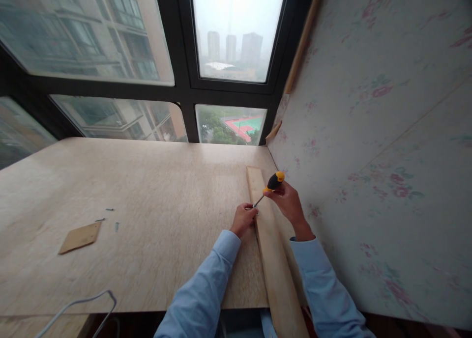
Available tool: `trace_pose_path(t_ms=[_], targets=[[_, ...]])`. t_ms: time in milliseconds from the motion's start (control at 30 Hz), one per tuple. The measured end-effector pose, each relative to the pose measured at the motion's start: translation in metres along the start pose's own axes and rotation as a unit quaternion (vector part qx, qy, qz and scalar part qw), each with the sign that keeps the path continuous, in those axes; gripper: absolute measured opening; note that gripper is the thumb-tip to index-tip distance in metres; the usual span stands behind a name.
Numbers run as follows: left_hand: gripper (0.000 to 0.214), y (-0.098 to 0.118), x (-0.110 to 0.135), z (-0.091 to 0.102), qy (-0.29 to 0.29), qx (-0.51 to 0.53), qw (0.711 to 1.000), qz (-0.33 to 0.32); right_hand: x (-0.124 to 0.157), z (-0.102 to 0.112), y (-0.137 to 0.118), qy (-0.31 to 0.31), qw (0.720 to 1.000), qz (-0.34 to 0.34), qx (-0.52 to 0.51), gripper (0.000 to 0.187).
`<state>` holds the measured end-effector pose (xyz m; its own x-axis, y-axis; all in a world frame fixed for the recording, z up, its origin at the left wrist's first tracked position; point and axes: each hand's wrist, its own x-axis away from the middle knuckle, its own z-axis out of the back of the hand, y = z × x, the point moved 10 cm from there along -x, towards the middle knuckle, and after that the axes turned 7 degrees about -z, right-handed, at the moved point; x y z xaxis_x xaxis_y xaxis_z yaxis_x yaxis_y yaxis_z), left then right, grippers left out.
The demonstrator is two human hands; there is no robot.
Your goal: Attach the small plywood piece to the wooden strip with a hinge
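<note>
In my right hand (289,203) is a screwdriver (275,182) with a yellow and black handle, the fingers closed around the handle's lower end. Its thin shaft slants down and left to the fingertips of my left hand (243,220). Those fingers are pinched at the board's left edge around a small bright metal piece that looks like a screw (253,207), mostly hidden by the fingers. Beneath both hands a long pale wooden board (275,259) lies on the stone-like countertop (165,195), its near end reaching past the front edge.
To the left lie several loose screws (117,226) and a flat brown piece (80,237). A pale cable (84,298) loops over the front edge. On the right rises a flower-papered wall (376,181); dark-framed windows (184,95) stand behind.
</note>
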<state>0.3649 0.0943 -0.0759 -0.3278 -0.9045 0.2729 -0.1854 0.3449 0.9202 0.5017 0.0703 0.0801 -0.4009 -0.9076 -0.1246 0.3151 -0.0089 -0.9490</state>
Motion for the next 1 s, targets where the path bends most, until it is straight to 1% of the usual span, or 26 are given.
trace_pose_path(t_ms=[67, 100, 133, 167, 233, 300, 367, 400, 433, 467, 533, 600, 633, 667, 700, 767, 833, 900, 933, 967, 1000], targets=[[0.020, 0.000, 0.000, 0.000, 0.000, 0.002, 1.000, 0.001, -0.001, 0.010, -0.002, 0.070, 0.994, 0.010, 0.081, 0.051], [0.020, 0.000, 0.000, 0.000, 0.000, 0.005, 1.000, 0.003, -0.001, 0.010, -0.003, 0.083, 0.992, 0.015, 0.098, 0.052], [0.020, 0.000, 0.000, -0.001, 0.000, 0.008, 1.000, 0.004, -0.001, 0.008, -0.003, 0.079, 0.992, 0.021, 0.092, 0.054], [0.019, 0.000, 0.000, -0.001, 0.001, 0.010, 1.000, 0.006, 0.000, 0.003, -0.003, 0.057, 0.996, 0.025, 0.063, 0.056], [0.018, -0.001, 0.000, -0.001, 0.002, 0.010, 1.000, 0.011, 0.002, -0.011, -0.001, -0.020, 0.999, 0.027, -0.031, 0.058], [0.018, -0.002, -0.001, 0.000, 0.004, 0.006, 1.000, 0.017, 0.006, -0.023, -0.001, -0.099, 0.989, 0.020, -0.112, 0.055], [0.019, -0.003, -0.001, 0.000, 0.004, 0.005, 1.000, 0.017, 0.008, -0.027, 0.000, -0.137, 0.980, 0.005, -0.141, 0.052], [0.019, -0.003, -0.001, 0.000, 0.004, 0.005, 1.000, 0.015, 0.007, -0.026, 0.002, -0.137, 0.980, -0.002, -0.141, 0.052], [0.020, -0.003, -0.001, 0.000, 0.003, 0.005, 1.000, 0.012, 0.006, -0.023, 0.003, -0.123, 0.984, -0.008, -0.131, 0.052], [0.020, -0.003, -0.001, 0.001, 0.003, 0.005, 1.000, 0.011, 0.004, -0.018, 0.005, -0.097, 0.989, -0.011, -0.110, 0.051], [0.020, -0.003, -0.002, 0.000, 0.001, 0.007, 1.000, 0.011, 0.000, -0.004, 0.005, -0.015, 0.999, -0.008, -0.030, 0.049], [0.019, -0.004, -0.002, 0.000, 0.003, 0.007, 1.000, 0.011, -0.001, 0.007, 0.003, 0.064, 0.996, 0.003, 0.060, 0.050], [0.019, -0.004, -0.002, 0.000, 0.004, 0.007, 1.000, 0.011, -0.001, 0.008, 0.002, 0.083, 0.993, 0.010, 0.087, 0.051], [0.019, -0.004, -0.002, 0.001, 0.006, 0.006, 1.000, 0.012, -0.001, 0.006, 0.002, 0.083, 0.992, 0.017, 0.090, 0.052], [0.019, -0.004, -0.003, 0.001, 0.007, 0.005, 1.000, 0.012, -0.001, 0.002, 0.002, 0.066, 0.995, 0.025, 0.068, 0.053], [0.019, -0.004, -0.003, 0.001, 0.004, 0.007, 1.000, 0.011, -0.001, -0.012, 0.005, -0.005, 0.999, 0.037, -0.022, 0.054], [0.020, -0.004, -0.002, 0.000, 0.000, 0.010, 1.000, 0.010, 0.002, -0.023, 0.006, -0.083, 0.988, 0.038, -0.121, 0.056], [0.021, -0.003, -0.002, 0.001, -0.001, 0.009, 1.000, 0.009, 0.004, -0.028, 0.006, -0.133, 0.976, 0.025, -0.171, 0.058], [0.021, -0.003, -0.002, 0.001, 0.000, 0.006, 1.000, 0.008, 0.004, -0.028, 0.006, -0.142, 0.974, 0.018, -0.176, 0.058], [0.021, -0.002, -0.002, 0.001, 0.001, 0.003, 1.000, 0.007, 0.004, -0.026, 0.007, -0.138, 0.976, 0.010, -0.168, 0.057], [0.021, -0.002, -0.001, 0.001, 0.001, 0.001, 1.000, 0.006, 0.003, -0.022, 0.007, -0.120, 0.982, 0.004, -0.147, 0.054]])
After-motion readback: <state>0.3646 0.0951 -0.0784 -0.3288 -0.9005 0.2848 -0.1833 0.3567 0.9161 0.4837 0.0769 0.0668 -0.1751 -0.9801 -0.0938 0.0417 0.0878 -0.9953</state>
